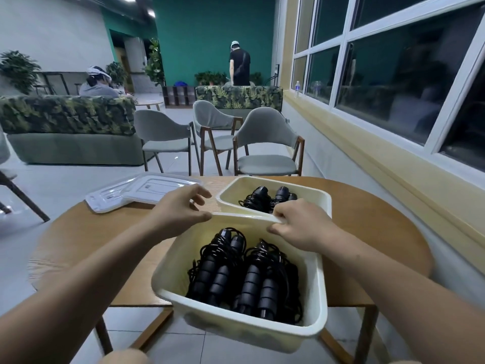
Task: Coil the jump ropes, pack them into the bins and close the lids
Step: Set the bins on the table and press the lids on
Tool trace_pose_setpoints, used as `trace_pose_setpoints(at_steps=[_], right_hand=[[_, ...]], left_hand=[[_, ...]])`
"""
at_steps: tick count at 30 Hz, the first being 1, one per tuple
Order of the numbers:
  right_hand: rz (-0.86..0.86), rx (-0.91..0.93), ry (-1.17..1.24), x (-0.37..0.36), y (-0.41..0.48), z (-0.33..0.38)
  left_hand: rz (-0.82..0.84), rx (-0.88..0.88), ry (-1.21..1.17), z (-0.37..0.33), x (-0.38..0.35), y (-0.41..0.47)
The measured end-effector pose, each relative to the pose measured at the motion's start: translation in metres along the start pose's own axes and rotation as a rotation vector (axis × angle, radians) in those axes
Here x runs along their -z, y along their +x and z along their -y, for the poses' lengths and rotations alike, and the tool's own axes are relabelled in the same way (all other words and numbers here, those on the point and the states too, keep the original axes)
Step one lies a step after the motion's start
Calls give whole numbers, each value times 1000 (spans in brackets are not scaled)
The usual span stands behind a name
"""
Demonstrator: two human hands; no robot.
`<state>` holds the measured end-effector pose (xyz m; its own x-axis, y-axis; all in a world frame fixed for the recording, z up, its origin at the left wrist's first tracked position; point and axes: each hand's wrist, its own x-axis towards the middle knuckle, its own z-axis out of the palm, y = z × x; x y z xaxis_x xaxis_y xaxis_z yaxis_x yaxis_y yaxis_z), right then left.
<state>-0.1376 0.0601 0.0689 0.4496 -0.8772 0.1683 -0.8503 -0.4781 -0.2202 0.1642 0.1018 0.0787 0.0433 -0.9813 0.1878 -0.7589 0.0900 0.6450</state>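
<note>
Hands are holding the near bin (319,285) by its far rim. The left hand (181,211) is closing its grip on the left corner, thumb on the rim and fingers bent behind it. The right hand (301,227) is pinching the right part of the rim, its grip clamped. Coiled jump ropes (241,274) are lying inside. The far bin (309,191), touching it, is holding more ropes (267,198). Two lids (157,187) are lying on the desk (91,232).
</note>
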Motion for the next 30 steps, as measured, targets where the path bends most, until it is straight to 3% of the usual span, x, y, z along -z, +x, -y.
trace_pose_setpoints(at_steps=[5, 10, 14, 18, 24, 30], right_hand=[[-31, -57, 37, 5, 5, -7], [-73, -246, -111, 0, 18, -9], [-39, -374, -172, -1, 26, -10], [2, -356, -143, 0, 33, -15], [113, -140, -69, 12, 19, -40], [13, -198, 179, -4, 16, -48]], left_hand=[[12, 23, 4, -1, -4, 5], [-7, 50, -48, -2, -12, 9], [-18, 49, 85, -3, -25, 11], [-53, 32, 83, -14, -45, 14], [-84, 30, -50, -19, -83, 12], [-10, 65, -117, -19, -73, 31]])
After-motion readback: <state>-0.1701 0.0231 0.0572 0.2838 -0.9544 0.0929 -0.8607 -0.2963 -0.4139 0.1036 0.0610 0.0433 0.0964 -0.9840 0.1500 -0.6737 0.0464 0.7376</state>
